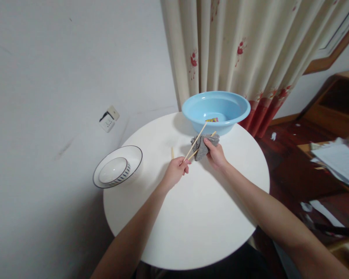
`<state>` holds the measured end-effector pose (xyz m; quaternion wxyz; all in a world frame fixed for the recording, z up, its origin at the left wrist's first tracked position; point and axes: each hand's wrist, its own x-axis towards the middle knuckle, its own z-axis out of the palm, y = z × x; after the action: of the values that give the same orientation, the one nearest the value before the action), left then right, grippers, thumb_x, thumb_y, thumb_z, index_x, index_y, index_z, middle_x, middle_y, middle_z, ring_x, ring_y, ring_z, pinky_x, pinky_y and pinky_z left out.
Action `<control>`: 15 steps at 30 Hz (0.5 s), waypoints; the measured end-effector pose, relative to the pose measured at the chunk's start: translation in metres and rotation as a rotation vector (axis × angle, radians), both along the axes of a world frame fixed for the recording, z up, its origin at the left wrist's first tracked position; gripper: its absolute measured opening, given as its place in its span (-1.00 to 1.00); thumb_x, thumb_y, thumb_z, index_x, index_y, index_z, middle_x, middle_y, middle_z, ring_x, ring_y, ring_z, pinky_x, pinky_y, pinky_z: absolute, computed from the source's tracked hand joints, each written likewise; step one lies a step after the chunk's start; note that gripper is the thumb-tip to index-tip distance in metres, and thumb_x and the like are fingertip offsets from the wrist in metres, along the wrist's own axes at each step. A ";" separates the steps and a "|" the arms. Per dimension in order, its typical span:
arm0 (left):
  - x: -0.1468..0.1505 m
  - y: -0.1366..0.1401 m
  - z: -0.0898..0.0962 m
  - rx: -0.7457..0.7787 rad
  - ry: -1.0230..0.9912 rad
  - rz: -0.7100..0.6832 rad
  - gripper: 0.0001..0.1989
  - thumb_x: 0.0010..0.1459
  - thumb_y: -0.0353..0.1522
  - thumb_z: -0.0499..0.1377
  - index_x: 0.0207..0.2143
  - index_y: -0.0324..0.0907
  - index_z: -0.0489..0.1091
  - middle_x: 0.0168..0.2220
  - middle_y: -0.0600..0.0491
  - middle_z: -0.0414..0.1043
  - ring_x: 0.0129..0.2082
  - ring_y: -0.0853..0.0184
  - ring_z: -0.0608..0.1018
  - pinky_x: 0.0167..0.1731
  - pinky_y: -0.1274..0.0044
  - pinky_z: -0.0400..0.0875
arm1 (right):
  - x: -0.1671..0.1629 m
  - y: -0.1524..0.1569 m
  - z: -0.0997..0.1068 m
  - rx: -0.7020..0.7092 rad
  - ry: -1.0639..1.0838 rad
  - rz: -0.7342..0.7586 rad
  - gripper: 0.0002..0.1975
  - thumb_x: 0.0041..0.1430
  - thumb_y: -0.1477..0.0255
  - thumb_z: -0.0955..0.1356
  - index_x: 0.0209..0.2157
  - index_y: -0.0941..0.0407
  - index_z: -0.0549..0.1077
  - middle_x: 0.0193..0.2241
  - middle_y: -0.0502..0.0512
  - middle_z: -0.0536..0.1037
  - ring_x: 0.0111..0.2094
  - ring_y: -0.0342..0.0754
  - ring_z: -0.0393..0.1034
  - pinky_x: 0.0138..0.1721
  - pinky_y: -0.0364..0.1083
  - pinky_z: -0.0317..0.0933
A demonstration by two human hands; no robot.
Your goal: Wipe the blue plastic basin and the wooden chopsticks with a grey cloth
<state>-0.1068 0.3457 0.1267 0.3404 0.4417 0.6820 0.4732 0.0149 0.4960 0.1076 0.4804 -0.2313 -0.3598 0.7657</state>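
Observation:
My left hand (176, 171) grips a pair of light wooden chopsticks (198, 137) near one end, their other ends spread apart and pointing away to the right. A crumpled grey cloth (203, 149) is in my right hand (217, 155), its thumb pressed on top. One chopstick runs into the cloth and its tip shows beyond it; the other passes over the cloth's left side. Beyond my left hand, more chopsticks (172, 152) lie on the white round table (189, 224), partly hidden by that hand.
A light blue basin (218, 128) stands at the table's far edge, before a curtain (229, 50). At the left edge, a small bowl (113, 171) sits in a larger white dish (135, 155) beside the wall. Papers (337, 161) lie at the right.

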 end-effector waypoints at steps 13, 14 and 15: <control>0.001 0.001 -0.002 0.031 -0.080 0.001 -0.74 0.19 -0.18 0.14 -0.33 -0.21 0.42 -0.60 0.13 0.40 -0.62 0.43 0.37 -0.55 0.56 0.20 | 0.008 0.027 0.007 -0.110 0.017 -0.193 -0.61 -0.11 0.38 0.62 -0.19 0.12 0.60 -0.19 0.06 0.72 -0.21 -0.02 0.61 -0.24 -0.10 0.54; 0.001 0.001 -0.002 0.032 -0.082 0.000 -0.74 0.19 -0.18 0.14 -0.32 -0.21 0.42 -0.60 0.13 0.40 -0.62 0.43 0.37 -0.55 0.56 0.20 | 0.009 0.029 0.008 -0.120 0.029 -0.205 -0.61 -0.10 0.40 0.62 -0.19 0.12 0.60 -0.19 0.06 0.72 -0.21 -0.02 0.62 -0.24 -0.10 0.55; 0.001 0.001 -0.003 0.032 -0.083 -0.001 -0.74 0.19 -0.18 0.14 -0.33 -0.21 0.42 -0.61 0.13 0.40 -0.63 0.43 0.37 -0.55 0.56 0.20 | 0.009 0.030 0.009 -0.129 0.044 -0.215 -0.62 -0.09 0.41 0.61 -0.18 0.13 0.60 -0.18 0.06 0.71 -0.21 -0.03 0.62 -0.24 -0.10 0.55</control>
<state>-0.1056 0.3470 0.1240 0.3616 0.4274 0.6592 0.5020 0.0243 0.5259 0.1164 0.5515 -0.2821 -0.2725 0.7362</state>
